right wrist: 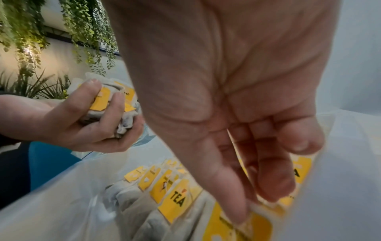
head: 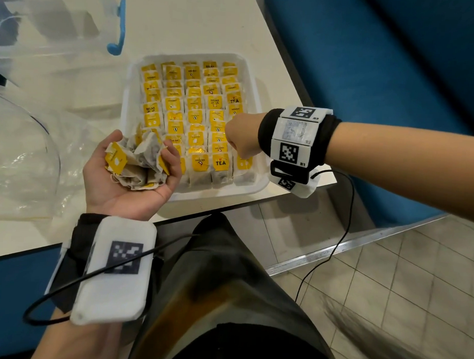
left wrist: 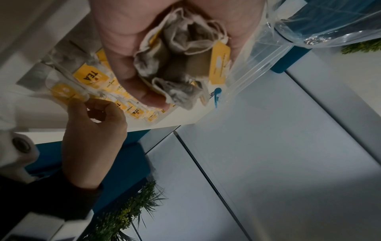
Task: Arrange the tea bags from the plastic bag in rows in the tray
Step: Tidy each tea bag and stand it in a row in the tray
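Note:
A white tray [head: 216, 190] on the table holds several rows of tea bags [head: 195, 105] with yellow tags. My left hand [head: 148, 152] is palm up at the tray's near left corner, fingers curled round a crumpled bunch of tea bags [head: 134, 165], which also fills the left wrist view [left wrist: 181, 65]. My right hand [head: 239, 150] points down over the tray's near right corner. There its thumb and fingers [right wrist: 257, 203] pinch one tea bag [right wrist: 237, 228] at the end of the rightmost row, next to a tag reading TEA [right wrist: 177, 197].
The clear plastic bag [head: 21, 155] lies crumpled on the table to the left. A clear box with a blue clip [head: 117, 27] stands behind it. The table edge [head: 229, 206] runs just below the tray. A blue bench [head: 382, 77] is on the right.

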A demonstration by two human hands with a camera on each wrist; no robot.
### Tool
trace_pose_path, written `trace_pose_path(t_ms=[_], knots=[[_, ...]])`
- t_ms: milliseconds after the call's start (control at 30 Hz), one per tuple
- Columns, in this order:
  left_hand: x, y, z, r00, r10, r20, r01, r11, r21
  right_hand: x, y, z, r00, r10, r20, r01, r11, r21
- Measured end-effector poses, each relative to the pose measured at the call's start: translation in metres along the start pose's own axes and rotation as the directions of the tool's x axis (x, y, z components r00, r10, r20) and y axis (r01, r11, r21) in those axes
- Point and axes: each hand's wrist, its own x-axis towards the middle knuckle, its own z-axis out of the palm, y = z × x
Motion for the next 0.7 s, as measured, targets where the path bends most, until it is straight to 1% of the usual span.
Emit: trace_pose_path(t_ms=[67,167,267,333,400,467,500,533,567,633,700], knots=[[0.0,-0.001,0.001,1.0,-0.004,-0.008,0.004,1.0,0.006,-0.002,0.001,-0.002,1.0,0.013,-0.009,-0.013,1.0,0.009],[-0.001,-0.003,0.002,1.0,-0.021,-0.013,0.021,1.0,0.012,-0.009,0.004,-0.009,0.997,-0.01,-0.072,0.016,0.996,0.083],[-0.003,-0.004,0.002,0.999,-0.032,-0.01,0.032,0.999,0.014,-0.02,0.006,-0.023,0.971,-0.027,-0.236,0.076,0.976,0.204],[-0.004,-0.006,0.004,0.999,-0.052,-0.009,0.052,0.998,0.02,-0.031,0.004,-0.032,0.921,-0.034,-0.387,0.163,0.938,0.306],[-0.006,-0.008,0.005,0.997,-0.073,-0.007,0.074,0.996,0.046,-0.043,-0.004,-0.037,0.843,-0.057,-0.535,0.287,0.888,0.359],[-0.008,-0.01,0.008,0.998,-0.069,-0.009,0.07,0.995,0.069,-0.054,-0.016,-0.038,0.762,-0.096,-0.64,0.419,0.828,0.374],[-0.008,-0.011,0.009,0.999,-0.05,-0.016,0.051,0.995,0.081,-0.057,-0.023,-0.038,0.73,-0.117,-0.673,0.476,0.793,0.379],[-0.008,-0.012,0.009,0.999,-0.021,-0.029,0.024,0.995,0.096,-0.06,-0.029,-0.038,0.71,-0.136,-0.691,0.52,0.762,0.385],[-0.008,-0.013,0.009,0.999,0.013,-0.043,-0.007,0.993,0.117,-0.061,-0.034,-0.037,0.703,-0.153,-0.695,0.546,0.742,0.389],[-0.008,-0.012,0.009,0.996,0.068,-0.055,-0.058,0.985,0.162,-0.061,-0.042,-0.038,0.711,-0.178,-0.68,0.562,0.725,0.398],[-0.01,-0.01,0.009,0.994,0.095,-0.056,-0.083,0.978,0.193,-0.06,-0.047,-0.036,0.721,-0.185,-0.668,0.562,0.72,0.407]])
